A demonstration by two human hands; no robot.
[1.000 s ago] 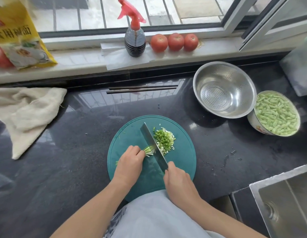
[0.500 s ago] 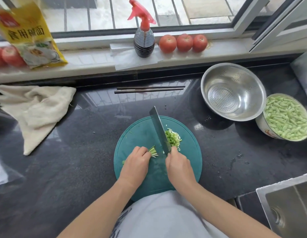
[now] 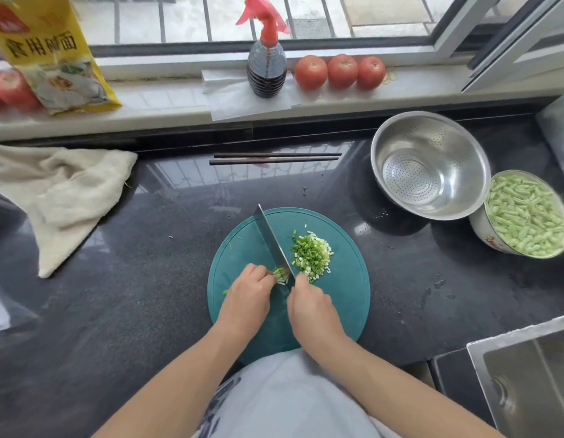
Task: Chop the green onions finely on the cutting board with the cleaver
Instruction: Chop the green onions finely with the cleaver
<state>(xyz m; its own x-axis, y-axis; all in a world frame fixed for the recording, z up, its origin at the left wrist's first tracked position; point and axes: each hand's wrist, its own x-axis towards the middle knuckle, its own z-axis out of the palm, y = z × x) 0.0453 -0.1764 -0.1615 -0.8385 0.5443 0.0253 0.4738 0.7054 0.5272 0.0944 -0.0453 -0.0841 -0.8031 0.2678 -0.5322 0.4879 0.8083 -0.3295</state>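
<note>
A round teal cutting board [image 3: 242,245] lies on the dark counter in front of me. My left hand [image 3: 247,294] holds down a short bundle of uncut green onions [image 3: 279,273] with curled fingers; most of the bundle is hidden under the hand. My right hand [image 3: 312,306] grips the handle of the cleaver [image 3: 272,240], whose blade stands edge-down on the onions right beside my left fingertips. A pile of finely chopped green onion [image 3: 312,256] lies on the board to the right of the blade.
A steel colander [image 3: 429,164] and a bowl of cut green beans [image 3: 527,214] stand at right, a sink [image 3: 533,374] at lower right. Chopsticks [image 3: 274,158] lie behind the board, a beige towel [image 3: 62,197] at left. The sill holds a spray bottle [image 3: 266,67], tomatoes [image 3: 340,72] and a yellow bag [image 3: 50,55].
The cleaver has been rising and falling through the bundle, stepping left toward my left hand. The chopped pile has grown and the uncut stub has shortened.
</note>
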